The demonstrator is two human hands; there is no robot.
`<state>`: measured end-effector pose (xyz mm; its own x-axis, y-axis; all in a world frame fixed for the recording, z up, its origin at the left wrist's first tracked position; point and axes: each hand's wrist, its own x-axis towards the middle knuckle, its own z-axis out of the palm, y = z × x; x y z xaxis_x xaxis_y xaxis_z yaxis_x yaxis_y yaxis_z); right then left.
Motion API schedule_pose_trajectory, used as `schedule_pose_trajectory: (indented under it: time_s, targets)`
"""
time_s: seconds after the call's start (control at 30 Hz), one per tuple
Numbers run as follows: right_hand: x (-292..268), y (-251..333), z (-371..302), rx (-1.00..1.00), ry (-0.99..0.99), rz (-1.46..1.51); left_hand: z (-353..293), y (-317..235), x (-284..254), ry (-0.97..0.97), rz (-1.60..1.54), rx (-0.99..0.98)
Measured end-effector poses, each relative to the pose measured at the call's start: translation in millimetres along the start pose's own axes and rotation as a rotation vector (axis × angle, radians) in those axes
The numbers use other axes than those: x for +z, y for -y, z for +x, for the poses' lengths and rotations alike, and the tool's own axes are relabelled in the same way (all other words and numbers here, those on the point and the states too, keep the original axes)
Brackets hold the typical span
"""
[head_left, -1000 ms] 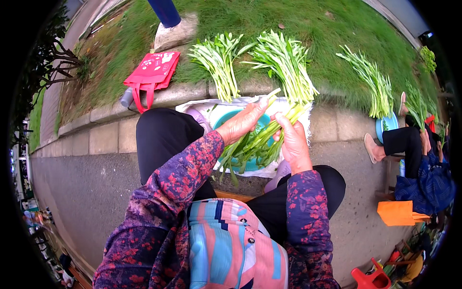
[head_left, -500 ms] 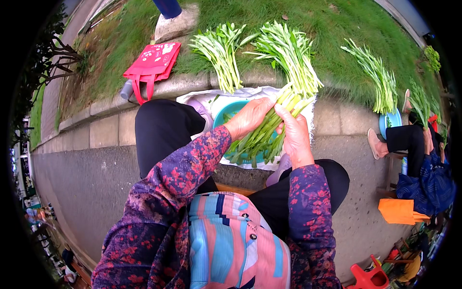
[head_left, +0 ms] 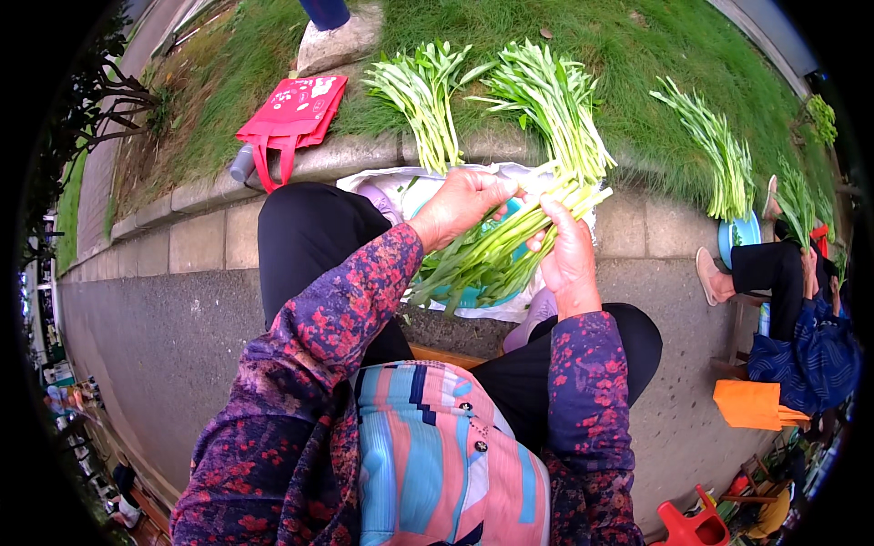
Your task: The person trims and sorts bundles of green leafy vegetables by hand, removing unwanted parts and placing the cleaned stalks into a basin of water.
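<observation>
Both hands have drawn closer together since the earlier frame, and the bundle of green stalks [head_left: 496, 250] now lies more level across the lap, its pale cut ends pointing up and to the right toward the curb. Left hand [head_left: 460, 207] has its grip closed over the top of the bundle near the middle, fingers curled down around the stalks. Right hand [head_left: 566, 255] holds the same bundle from the right side, palm against the stalks and its grip wrapped round them just below the cut ends. Leafy tips trail down and left from between the two hands, over a teal basin [head_left: 473, 293] that sits on a white plastic sheet [head_left: 382, 187] spread on the pavement.

On the grass beyond the curb lie two more sheaves of greens [head_left: 428, 96] [head_left: 551, 100] side by side, and a third sheaf [head_left: 715, 150] well apart to the right. A flat red shopping bag [head_left: 293, 111] with white print lies at the curb's edge to the left, handles hanging over the stone. An orange bag [head_left: 754, 405] rests on the pavement at the right, beside another seated person [head_left: 801, 309].
</observation>
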<state>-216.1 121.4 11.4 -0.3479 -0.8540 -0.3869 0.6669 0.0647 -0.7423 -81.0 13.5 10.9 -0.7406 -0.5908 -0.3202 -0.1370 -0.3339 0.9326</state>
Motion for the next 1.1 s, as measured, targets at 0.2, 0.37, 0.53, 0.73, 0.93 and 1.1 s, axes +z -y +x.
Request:
schedule_pose_trajectory:
  time_s: [0.2, 0.37, 0.53, 0.73, 0.93, 1.1]
  targets:
    - [-6, -7, 4, 0.031, -0.059, 0.138, 0, 7, 17, 0.020, -0.015, -0.057]
    - [-7, -4, 5, 0.079, -0.056, 0.157, 1, 4, 21, 0.100, -0.010, -0.087]
    - [-8, -2, 3, 0.044, -0.046, 0.088, 10, 4, 19, 0.191, 0.118, -0.110]
    - [-6, 4, 2, 0.042, -0.154, 0.143, 12, -9, 4, 0.020, 0.227, 0.178]
    - [-26, 13, 9, -0.015, -0.139, 0.309, -9, -18, -30, -0.215, 0.138, 0.138]
    - [-39, 31, 8, -0.090, -0.185, 0.463, -32, -16, -45, -0.337, 0.061, 0.111]
